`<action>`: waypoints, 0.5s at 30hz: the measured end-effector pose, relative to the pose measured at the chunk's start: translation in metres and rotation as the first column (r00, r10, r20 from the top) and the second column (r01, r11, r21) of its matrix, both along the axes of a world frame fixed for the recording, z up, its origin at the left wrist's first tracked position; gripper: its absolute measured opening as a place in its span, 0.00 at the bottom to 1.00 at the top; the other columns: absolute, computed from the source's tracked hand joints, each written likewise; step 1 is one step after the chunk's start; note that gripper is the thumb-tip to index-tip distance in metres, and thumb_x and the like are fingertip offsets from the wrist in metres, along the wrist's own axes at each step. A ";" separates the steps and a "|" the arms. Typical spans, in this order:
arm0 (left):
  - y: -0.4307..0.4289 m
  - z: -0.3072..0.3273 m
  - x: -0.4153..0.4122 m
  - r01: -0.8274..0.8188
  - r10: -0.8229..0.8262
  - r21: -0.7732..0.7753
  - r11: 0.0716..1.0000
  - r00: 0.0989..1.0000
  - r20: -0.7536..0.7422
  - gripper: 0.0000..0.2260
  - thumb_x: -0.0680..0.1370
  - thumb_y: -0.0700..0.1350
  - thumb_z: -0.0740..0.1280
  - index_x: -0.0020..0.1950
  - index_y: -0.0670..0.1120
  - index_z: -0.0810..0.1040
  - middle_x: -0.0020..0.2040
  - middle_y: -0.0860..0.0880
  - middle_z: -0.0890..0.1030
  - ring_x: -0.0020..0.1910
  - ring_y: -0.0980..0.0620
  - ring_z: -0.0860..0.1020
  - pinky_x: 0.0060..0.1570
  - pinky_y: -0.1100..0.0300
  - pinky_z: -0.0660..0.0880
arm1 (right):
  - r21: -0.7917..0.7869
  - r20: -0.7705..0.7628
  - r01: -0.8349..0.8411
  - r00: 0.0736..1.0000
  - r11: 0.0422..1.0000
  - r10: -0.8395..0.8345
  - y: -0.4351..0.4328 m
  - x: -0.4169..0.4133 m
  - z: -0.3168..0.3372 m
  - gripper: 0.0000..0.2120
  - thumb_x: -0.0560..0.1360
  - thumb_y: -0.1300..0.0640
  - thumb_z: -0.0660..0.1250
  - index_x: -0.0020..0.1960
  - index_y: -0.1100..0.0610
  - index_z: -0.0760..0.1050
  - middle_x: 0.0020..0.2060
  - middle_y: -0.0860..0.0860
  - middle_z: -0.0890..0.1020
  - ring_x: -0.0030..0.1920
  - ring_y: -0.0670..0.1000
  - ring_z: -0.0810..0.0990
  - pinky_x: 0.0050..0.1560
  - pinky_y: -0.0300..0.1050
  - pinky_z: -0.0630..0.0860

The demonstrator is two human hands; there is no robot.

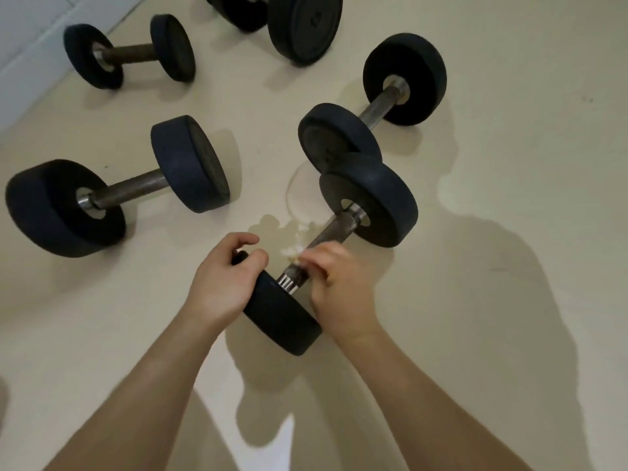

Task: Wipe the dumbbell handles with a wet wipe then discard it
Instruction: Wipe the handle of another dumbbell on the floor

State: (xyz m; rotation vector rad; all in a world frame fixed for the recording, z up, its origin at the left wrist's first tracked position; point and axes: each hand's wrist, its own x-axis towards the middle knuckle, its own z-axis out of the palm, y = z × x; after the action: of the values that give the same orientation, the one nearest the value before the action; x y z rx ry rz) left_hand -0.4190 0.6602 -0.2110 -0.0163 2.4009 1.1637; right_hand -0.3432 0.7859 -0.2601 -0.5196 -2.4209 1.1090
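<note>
On the floor (pixel 475 164), the near dumbbell (pixel 278 317) is gripped at its near disc by the left hand (pixel 221 283), fingers curled. A wet wipe (pixel 294 248) is pinched against the handle (pixel 328 232) by the blurred right hand (pixel 339 287).

Curled fingers (pixel 245 237), left hand (pixel 221 283), right hand (pixel 339 288)

place: exercise room, home gym kind | shown by: several black round-ended dumbbells with metal handles (pixel 132 188) lying on the smooth cream floor (pixel 509 164) | also: bigger black weight plates (pixel 304 25), white wall (pixel 30 28) behind

near dumbbell (pixel 328 232): centre, on floor (pixel 509 164) | second dumbbell (pixel 373 112): just behind it | third dumbbell (pixel 129 188): left | fourth dumbbell (pixel 131 52): behind third
</note>
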 end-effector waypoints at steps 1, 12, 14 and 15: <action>-0.001 -0.001 0.000 -0.069 0.069 -0.003 0.998 0.997 -0.038 0.11 0.73 0.51 0.65 0.56 0.56 0.76 0.56 0.51 0.77 0.52 0.51 0.76 0.45 0.59 0.70 | -0.029 -0.001 -0.104 0.995 0.994 0.104 -0.009 0.007 0.001 0.07 0.72 0.63 0.66 0.45 0.57 0.82 0.40 0.52 0.82 0.40 0.50 0.80 0.44 0.45 0.78; 0.011 0.008 -0.003 0.109 -0.253 -0.418 0.902 0.917 -0.308 0.13 0.75 0.59 0.61 0.54 0.56 0.78 0.56 0.55 0.76 0.52 0.53 0.73 0.48 0.58 0.67 | -0.026 -0.092 -0.084 0.992 0.996 0.081 -0.008 -0.012 -0.021 0.08 0.69 0.66 0.67 0.45 0.59 0.82 0.38 0.54 0.80 0.38 0.52 0.79 0.40 0.44 0.77; 0.011 0.011 -0.010 0.126 -0.256 -0.429 0.895 0.931 -0.260 0.12 0.75 0.57 0.61 0.55 0.56 0.77 0.56 0.55 0.76 0.51 0.52 0.72 0.48 0.57 0.67 | -0.015 -0.128 0.049 0.991 0.999 -0.051 0.013 -0.027 -0.026 0.08 0.69 0.67 0.67 0.44 0.58 0.82 0.38 0.53 0.80 0.38 0.51 0.78 0.41 0.42 0.75; 0.010 0.013 -0.013 0.139 -0.256 -0.428 0.893 0.940 -0.228 0.11 0.75 0.55 0.61 0.55 0.56 0.77 0.55 0.55 0.75 0.50 0.52 0.72 0.48 0.57 0.67 | -0.035 -0.149 0.190 0.970 0.981 -0.193 0.024 -0.036 -0.027 0.08 0.69 0.67 0.67 0.43 0.58 0.82 0.38 0.53 0.80 0.39 0.50 0.77 0.41 0.40 0.73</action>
State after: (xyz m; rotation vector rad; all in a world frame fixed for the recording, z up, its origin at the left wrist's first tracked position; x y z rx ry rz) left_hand -0.4323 0.6707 -0.1982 0.2728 2.7758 0.5858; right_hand -0.3789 0.8099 -0.2866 -0.6376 -2.1803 1.0516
